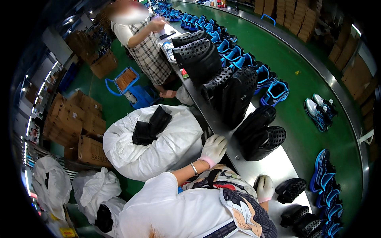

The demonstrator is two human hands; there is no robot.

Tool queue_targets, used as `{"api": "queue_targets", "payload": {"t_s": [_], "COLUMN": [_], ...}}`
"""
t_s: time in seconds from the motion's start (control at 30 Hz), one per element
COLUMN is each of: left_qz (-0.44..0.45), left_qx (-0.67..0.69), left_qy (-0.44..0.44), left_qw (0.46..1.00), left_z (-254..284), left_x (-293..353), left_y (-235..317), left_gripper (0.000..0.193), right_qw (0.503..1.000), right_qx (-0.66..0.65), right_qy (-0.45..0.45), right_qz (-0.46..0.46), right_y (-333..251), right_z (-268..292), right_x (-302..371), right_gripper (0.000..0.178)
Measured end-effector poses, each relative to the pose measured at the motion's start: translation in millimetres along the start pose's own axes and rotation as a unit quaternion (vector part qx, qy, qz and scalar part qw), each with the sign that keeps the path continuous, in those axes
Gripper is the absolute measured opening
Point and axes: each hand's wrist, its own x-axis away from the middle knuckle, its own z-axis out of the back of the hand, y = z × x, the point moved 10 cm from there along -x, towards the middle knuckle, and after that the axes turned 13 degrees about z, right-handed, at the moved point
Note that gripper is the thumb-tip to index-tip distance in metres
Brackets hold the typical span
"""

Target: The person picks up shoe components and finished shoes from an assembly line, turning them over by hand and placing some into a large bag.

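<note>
Black shoes (260, 139) on a counter (278, 168)
Left hand (214, 150) spread at its edge, right hand (265, 189) pinching a black piece (258, 183)

No lettering is legible: small pale marks on a black shoe (240, 93) and brown cartons (65, 121) stay unreadable.

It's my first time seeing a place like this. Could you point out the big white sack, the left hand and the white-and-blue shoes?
White sack (158, 154): head view, bare part of its bulging side.
Left hand (213, 150): head view, its gloved back.
White-and-blue shoes (314, 112): head view, side of the left one.
</note>
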Motion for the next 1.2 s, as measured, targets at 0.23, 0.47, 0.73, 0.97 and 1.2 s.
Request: {"api": "queue_targets", "payload": {"t_s": [0.23, 0.47, 0.73, 0.97, 1.2], "left_qz": [-0.014, -0.062, -0.184, -0.271, -0.267], "left_qx": [-0.003, 0.051, 0.155, 0.197, 0.159], "left_qy": [0.04, -0.02, -0.094, -0.208, -0.294], "left_qw": [0.999, 0.997, 0.966, 0.919, 0.904], "left_z": [-1, 1, 2, 26, -16], "left_x": [11, 22, 45, 37, 39], "left_y": [0, 16, 57, 142, 147], "left_gripper": [0.029, 0.03, 0.02, 0.019, 0.019], "right_qw": [0.997, 0.995, 0.997, 0.984, 0.973], "right_qx": [0.068, 0.101, 0.053, 0.036, 0.098], "right_qy": [0.024, 0.026, -0.064, -0.171, -0.186], "right_qz": [0.021, 0.011, -0.001, -0.029, 0.092], "right_y": [-7, -11, -49, -67, -128], "right_z": [2, 8, 18, 29, 91], "right_x": [6, 9, 27, 33, 2], "right_gripper": [0.017, 0.02, 0.019, 0.025, 0.02]}}
